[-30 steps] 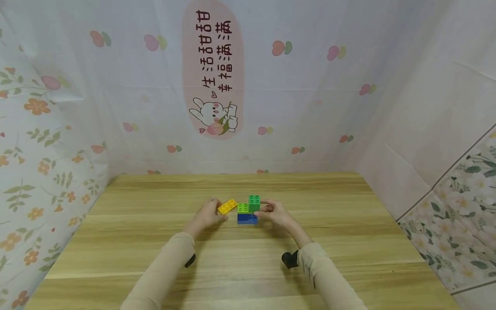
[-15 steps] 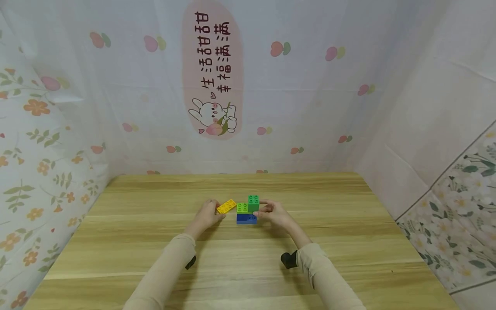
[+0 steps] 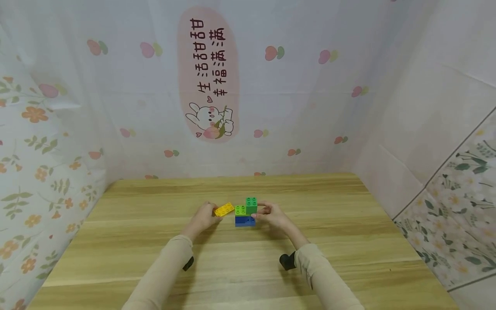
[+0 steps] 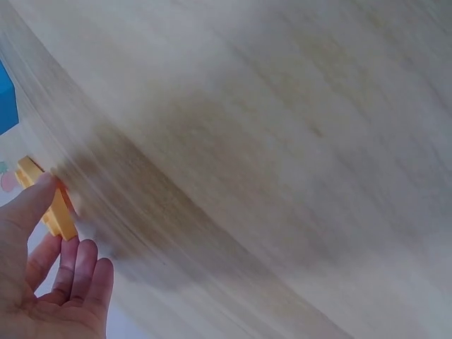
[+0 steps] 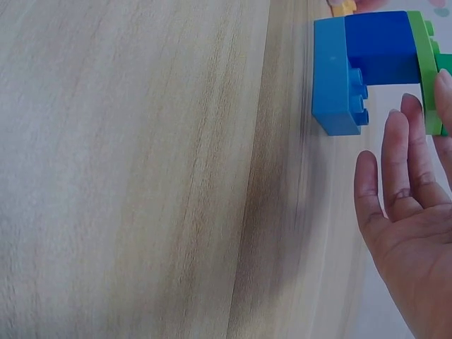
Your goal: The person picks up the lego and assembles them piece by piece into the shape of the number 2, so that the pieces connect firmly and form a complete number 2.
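My left hand [image 3: 203,217] holds a flat yellow building brick [image 3: 224,209], studs up, between thumb and fingers just left of a small brick stack; the left wrist view shows that brick edge-on. At the bottom of the stack is a light blue brick [image 5: 332,78]. A dark blue brick [image 5: 381,46] sits on its left part, and a thin lime green brick [image 3: 240,210] covers that one. On the lime brick's right part stands a green brick [image 3: 251,209]. My right hand [image 3: 273,215] pinches this green brick from the right, other fingers extended.
A wooden table [image 3: 240,267] lies beneath the hands. Behind it hangs a white printed cloth [image 3: 310,107], with a floral cloth [image 3: 35,172] on the left. Each wrist carries a black mount, such as the right one [image 3: 287,261].
The head view has tilted and shifted slightly. Both hands keep their holds, and the yellow brick stays left of the stack with only a slight turn.
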`<act>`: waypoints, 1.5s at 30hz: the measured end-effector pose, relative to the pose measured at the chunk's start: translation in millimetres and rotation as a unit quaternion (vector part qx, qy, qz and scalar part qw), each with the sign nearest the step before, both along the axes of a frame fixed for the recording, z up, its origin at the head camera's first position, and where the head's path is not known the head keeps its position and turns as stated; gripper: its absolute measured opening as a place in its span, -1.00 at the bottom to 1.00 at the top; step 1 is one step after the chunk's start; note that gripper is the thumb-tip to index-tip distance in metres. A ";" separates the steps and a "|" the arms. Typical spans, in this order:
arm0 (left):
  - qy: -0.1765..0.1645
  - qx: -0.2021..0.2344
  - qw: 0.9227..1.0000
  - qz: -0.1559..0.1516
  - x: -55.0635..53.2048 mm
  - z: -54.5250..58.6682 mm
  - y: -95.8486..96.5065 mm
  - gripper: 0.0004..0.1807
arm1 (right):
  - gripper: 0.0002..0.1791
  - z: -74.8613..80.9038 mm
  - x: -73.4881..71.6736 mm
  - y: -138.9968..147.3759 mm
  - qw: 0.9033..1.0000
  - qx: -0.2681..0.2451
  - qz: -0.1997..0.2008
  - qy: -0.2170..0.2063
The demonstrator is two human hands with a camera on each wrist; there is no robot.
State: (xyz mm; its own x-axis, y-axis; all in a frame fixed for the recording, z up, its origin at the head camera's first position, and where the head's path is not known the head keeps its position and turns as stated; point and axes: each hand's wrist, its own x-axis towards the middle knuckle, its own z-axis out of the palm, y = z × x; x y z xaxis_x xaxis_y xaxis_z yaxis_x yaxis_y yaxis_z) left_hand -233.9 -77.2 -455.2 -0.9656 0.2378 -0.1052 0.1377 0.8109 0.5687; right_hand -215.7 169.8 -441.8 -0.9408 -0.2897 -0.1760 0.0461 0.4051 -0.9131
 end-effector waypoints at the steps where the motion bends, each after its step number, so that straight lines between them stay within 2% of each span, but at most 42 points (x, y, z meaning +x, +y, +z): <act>1: -0.001 0.003 1.000 0.001 0.6 1.0 -0.6 -0.61 | -0.34 0.0 0.1 0.2 1.000 0.001 0.001 0.000; 11: -0.028 0.035 0.999 0.006 -1.0 10.7 -4.9 -0.50 | -0.37 -4.4 -2.5 3.2 1.000 -0.018 0.021 0.008; 20: -0.022 0.014 1.000 0.000 -4.8 20.2 -5.6 -0.54 | -0.37 -1.1 -1.4 2.8 1.000 -0.009 0.022 0.006; 27: -0.006 0.018 1.000 -0.013 -7.2 25.1 -7.3 -0.56 | -0.36 -0.5 -1.8 2.6 1.000 -0.006 0.020 0.006; 37: 0.014 0.027 0.999 -0.015 -10.4 35.0 -9.7 -0.54 | -0.35 1.6 -4.6 4.7 1.000 0.002 0.029 -0.006; 45: 0.038 0.044 0.998 -0.017 -9.2 43.3 -15.1 -0.53 | -0.32 1.8 -2.9 2.7 1.000 0.012 0.021 -0.007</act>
State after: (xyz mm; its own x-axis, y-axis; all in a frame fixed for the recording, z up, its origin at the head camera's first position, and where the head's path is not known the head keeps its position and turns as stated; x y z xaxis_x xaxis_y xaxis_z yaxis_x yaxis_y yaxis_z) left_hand -243.1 -92.3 -411.9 -0.9614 0.2749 -0.0086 0.2096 0.7526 0.6242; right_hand -218.7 172.5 -440.0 -0.9257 -0.3237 -0.1959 0.0414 0.4280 -0.9028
